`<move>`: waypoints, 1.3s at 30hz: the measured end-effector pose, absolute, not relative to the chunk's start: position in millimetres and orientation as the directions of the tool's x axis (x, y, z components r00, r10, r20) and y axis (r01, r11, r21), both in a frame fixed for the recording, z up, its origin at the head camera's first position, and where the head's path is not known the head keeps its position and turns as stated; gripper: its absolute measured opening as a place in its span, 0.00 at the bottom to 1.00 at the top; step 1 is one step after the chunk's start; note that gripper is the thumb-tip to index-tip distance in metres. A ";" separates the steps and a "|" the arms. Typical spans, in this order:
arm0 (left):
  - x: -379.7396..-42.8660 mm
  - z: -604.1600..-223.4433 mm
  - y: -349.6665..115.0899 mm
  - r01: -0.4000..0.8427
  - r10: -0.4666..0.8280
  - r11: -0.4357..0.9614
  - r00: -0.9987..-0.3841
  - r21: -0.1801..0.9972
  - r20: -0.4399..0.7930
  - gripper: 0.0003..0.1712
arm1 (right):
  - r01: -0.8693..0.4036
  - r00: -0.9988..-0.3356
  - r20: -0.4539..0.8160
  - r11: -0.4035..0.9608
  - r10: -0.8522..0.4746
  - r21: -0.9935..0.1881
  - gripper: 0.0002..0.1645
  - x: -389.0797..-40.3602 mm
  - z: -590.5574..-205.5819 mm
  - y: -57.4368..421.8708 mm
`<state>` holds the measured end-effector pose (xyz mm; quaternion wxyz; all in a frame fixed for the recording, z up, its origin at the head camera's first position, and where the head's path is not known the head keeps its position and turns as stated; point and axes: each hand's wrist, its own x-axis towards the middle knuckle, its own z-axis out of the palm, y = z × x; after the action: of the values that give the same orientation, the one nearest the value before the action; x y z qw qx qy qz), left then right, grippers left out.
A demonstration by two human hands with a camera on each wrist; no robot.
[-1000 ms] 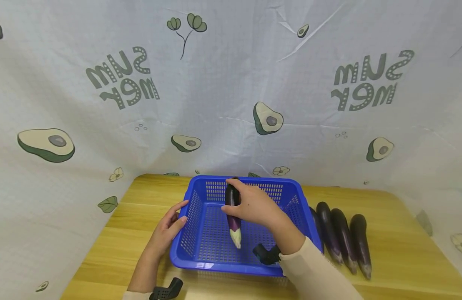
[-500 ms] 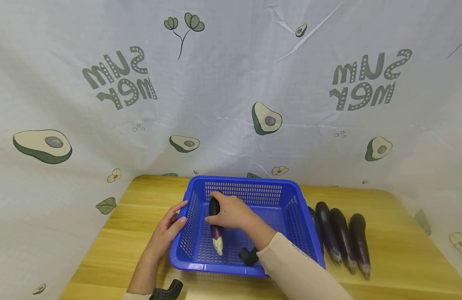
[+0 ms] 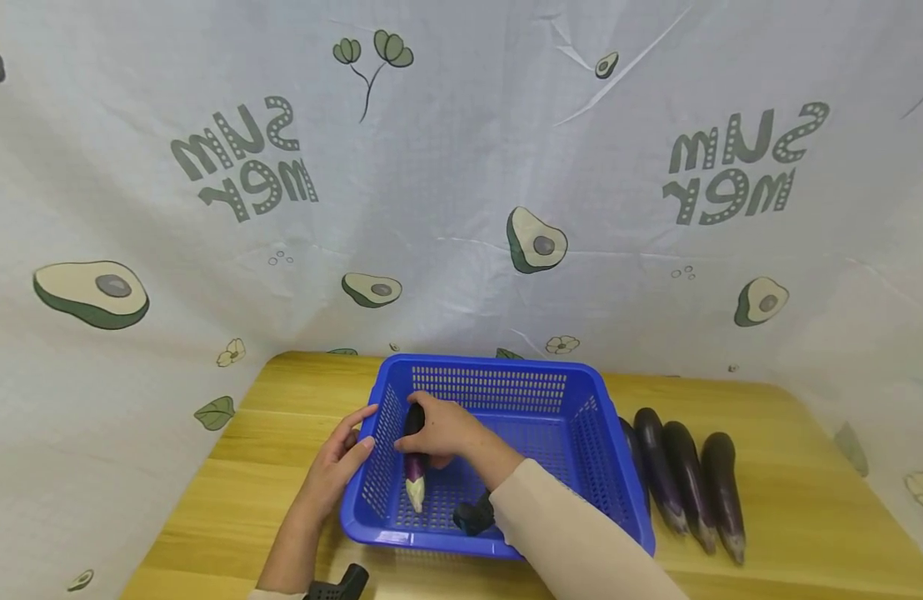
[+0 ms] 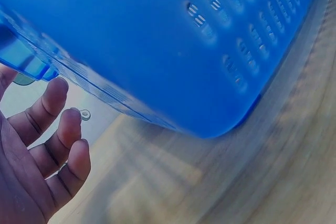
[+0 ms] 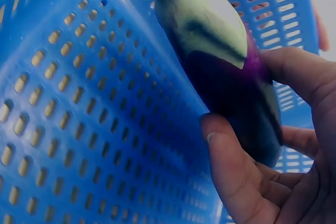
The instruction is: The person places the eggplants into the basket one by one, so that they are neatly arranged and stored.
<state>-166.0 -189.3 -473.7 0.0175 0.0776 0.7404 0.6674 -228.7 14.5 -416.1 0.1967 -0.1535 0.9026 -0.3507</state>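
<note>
My right hand grips a dark purple eggplant inside the blue plastic basket, close to its left wall. In the right wrist view the thumb and fingers wrap the purple body of the eggplant, and its pale stem end points away from the palm. Over the basket's floor the eggplant lies lengthwise, stem end toward me. My left hand rests with thumb and index fingertips at the basket's left rim. In the left wrist view the other fingers are loosely bent beside the basket's outer wall.
Several more eggplants lie side by side on the wooden table, right of the basket; the nearest is partly hidden by the basket wall. A pale printed cloth hangs behind the table.
My right hand has carried the eggplant leftward and lower in the basket, from near the middle to beside the left wall. My left hand has stayed at the rim.
</note>
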 end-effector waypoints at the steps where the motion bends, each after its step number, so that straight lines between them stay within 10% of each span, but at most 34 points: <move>1: -166.0 -474.1 -189.2 0.091 0.142 0.095 -0.987 0.991 0.077 0.29 | -0.120 -0.874 -0.258 0.697 -0.412 -0.707 0.48 -229.1 -417.4 13.9; 18: -164.7 -472.3 -187.2 0.080 0.123 0.100 -0.990 0.992 0.068 0.29 | -0.032 -0.814 -0.352 0.641 -0.462 -0.767 0.51 -232.1 -425.0 15.6; 39: -163.6 -472.4 -187.4 0.072 0.097 0.115 -0.993 0.991 0.061 0.29 | -0.196 -0.881 -0.157 0.647 -0.446 -0.737 0.51 -226.0 -377.6 47.4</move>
<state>-163.6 -187.4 -472.4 0.0094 0.0563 0.7466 0.6628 -226.0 47.4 -377.6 0.1646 -0.1797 0.8924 -0.3798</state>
